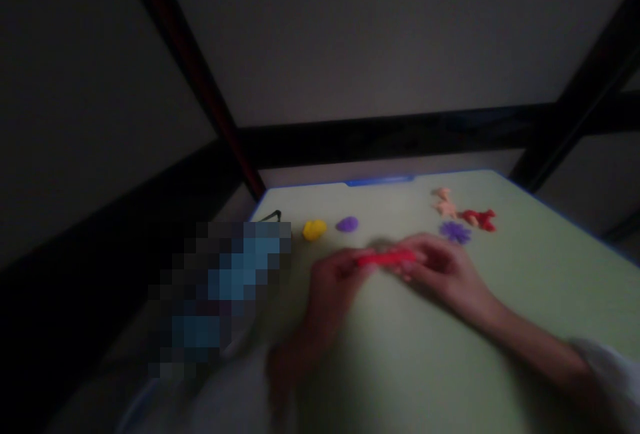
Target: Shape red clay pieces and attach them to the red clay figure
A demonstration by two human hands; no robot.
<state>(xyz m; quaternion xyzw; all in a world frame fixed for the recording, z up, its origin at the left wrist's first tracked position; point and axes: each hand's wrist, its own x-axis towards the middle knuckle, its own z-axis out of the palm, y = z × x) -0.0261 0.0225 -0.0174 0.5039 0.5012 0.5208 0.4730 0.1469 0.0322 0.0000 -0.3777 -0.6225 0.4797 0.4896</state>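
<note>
A long red strip that looks like modelling clay (387,258) is stretched level between my two hands, above the table. My left hand (337,284) pinches its left end. The fingers of my right hand (440,267) are closed around the other end, where small pale pink bits show under the fingertips. Beyond my left hand lie a yellow lump (314,229) and a smaller purple lump (347,224). Just past my right hand is a purple spiky shape (455,232). The picture is dark and blurred.
The pale table (400,361) has a blue edge. At its far right lie a pale pink figure-like piece (445,204) and a red piece (480,219). A pixelated bluish area (240,281) covers the left side. A wall (380,41) with dark beams stands behind.
</note>
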